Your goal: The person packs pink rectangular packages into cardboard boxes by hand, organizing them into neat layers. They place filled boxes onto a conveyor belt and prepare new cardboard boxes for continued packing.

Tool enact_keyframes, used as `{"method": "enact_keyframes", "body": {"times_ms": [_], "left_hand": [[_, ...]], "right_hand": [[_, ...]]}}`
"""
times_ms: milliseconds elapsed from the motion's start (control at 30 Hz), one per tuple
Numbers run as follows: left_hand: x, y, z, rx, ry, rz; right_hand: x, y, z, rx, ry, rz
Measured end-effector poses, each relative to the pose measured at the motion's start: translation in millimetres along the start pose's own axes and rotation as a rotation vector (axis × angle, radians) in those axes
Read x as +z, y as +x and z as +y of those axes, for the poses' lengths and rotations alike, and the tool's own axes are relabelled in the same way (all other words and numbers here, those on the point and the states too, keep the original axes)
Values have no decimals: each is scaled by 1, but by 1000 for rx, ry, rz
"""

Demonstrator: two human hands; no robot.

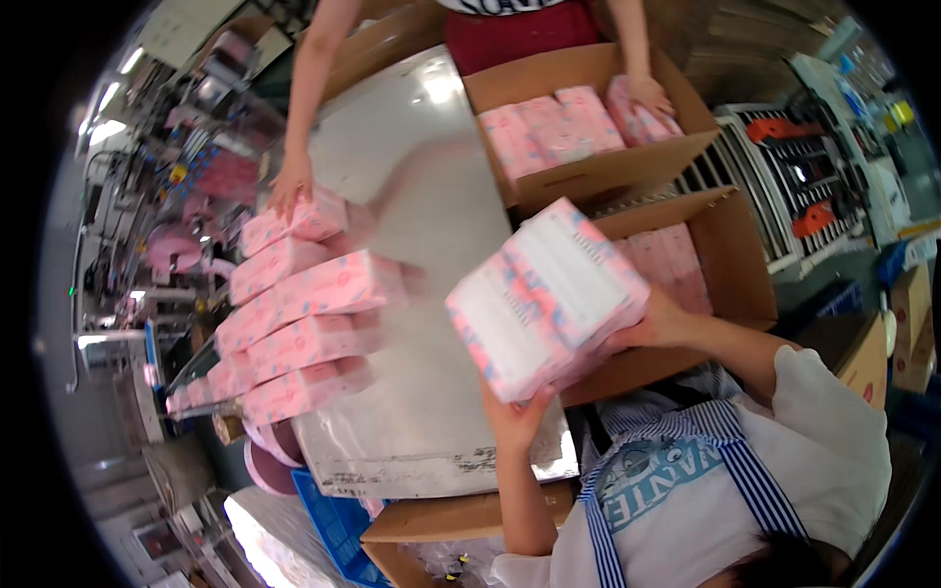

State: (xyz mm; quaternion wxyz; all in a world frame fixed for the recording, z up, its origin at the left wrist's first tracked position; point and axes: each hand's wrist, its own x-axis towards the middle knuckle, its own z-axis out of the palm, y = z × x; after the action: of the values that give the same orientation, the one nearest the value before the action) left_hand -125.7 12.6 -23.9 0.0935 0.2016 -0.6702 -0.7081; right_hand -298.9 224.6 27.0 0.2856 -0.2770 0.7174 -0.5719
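Observation:
Between my two hands is a block of pink-and-white soft tissue packs [544,294], at least two side by side, tilted above the metal table's right edge. My left hand [518,414] grips its near lower corner, and my right hand [655,321] is wrapped round its right end. Just beyond my right hand an open cardboard box [740,250] has more pink packs [671,263] inside. At the table's left, several pink tissue packs [319,292] lie in a row of staggered stacks.
Across the metal table [431,211], a co-worker's one hand [291,181] touches the farthest pack; the other hand [649,96] is on packs in a second cardboard box [613,162]. A roller conveyor [755,186] runs at right. A blue crate [338,529] and cardboard box [470,519] stand at the near edge.

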Motion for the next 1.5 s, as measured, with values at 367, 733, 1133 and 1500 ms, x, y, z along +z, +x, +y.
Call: {"method": "enact_keyframes", "body": {"times_ms": [367,733,1133,1500], "left_hand": [[109,53,-53,108,1248,-158],[-11,93,-18,241,1218,69],[-114,145,14,370,1375,616],[-133,51,9,462,1026,474]], "right_hand": [[-22,-35,136,495,-263,235],[-5,56,138,773,-993,-272],[174,318,-25,-62,-651,-114],[82,147,-9,88,-561,-628]]}}
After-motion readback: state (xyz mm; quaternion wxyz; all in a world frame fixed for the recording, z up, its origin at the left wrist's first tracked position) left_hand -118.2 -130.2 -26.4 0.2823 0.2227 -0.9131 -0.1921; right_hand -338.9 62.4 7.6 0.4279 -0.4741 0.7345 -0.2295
